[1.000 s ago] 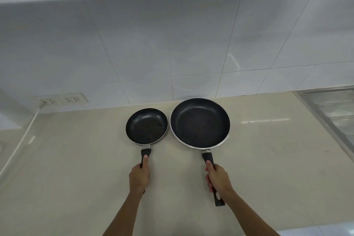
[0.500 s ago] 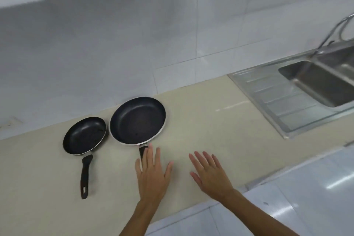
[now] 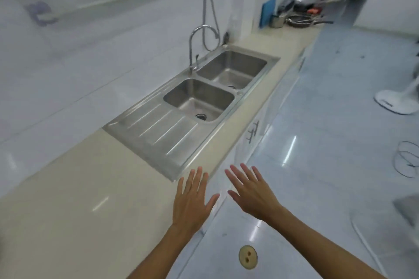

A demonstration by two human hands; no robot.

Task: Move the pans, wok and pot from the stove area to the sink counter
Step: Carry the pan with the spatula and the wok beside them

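Observation:
My left hand (image 3: 192, 199) is open, fingers spread, above the front edge of the beige counter (image 3: 68, 199), near the corner of the steel drainboard. My right hand (image 3: 251, 190) is open too, held over the floor just past the counter edge. Neither hand holds anything. Far down the counter at the back right, a dark pan or wok (image 3: 302, 21) and a small metal pot (image 3: 276, 21) sit among blurred cookware. The two black frying pans are out of view.
A steel double sink (image 3: 217, 88) with a drainboard (image 3: 156, 131) and a curved tap (image 3: 195, 47) is set into the counter. A blue board (image 3: 267, 12) leans at the far end. A white fan base (image 3: 396, 102) and wire coils (image 3: 408, 158) lie on the glossy floor.
Both hands let go of the pan handles and opened. The view swung right, from the two pans to the sink and the far counter, and the pans left the frame.

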